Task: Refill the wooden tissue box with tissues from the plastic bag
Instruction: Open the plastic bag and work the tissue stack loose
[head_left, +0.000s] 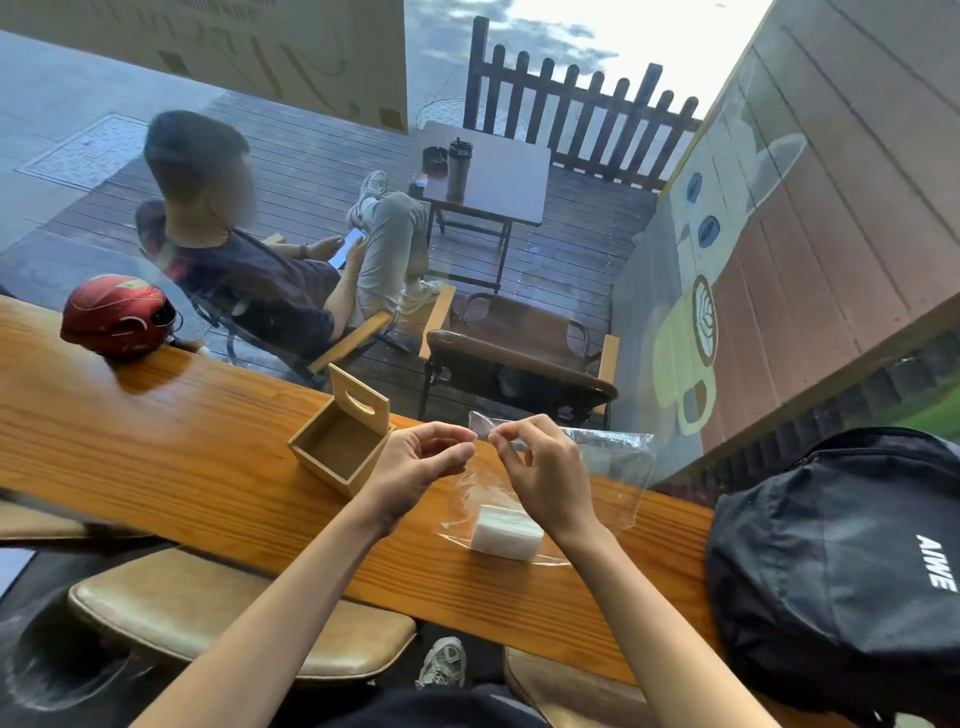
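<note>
The wooden tissue box (337, 447) stands on the wooden counter (156, 441) with its hinged lid upright, and its inside looks bare. To its right lies the clear plastic bag (613, 467), with a white stack of tissues (506, 535) at its near end. My left hand (421, 462) and my right hand (540, 467) both pinch the bag's top edge, held up just above the counter, fingertips close together.
A red helmet (117, 317) rests at the counter's far left. A black backpack (841, 566) sits at the right end. Padded stools (234, 613) stand below the near edge. Behind the window glass a person sits on a deck with chairs and a small table (488, 176).
</note>
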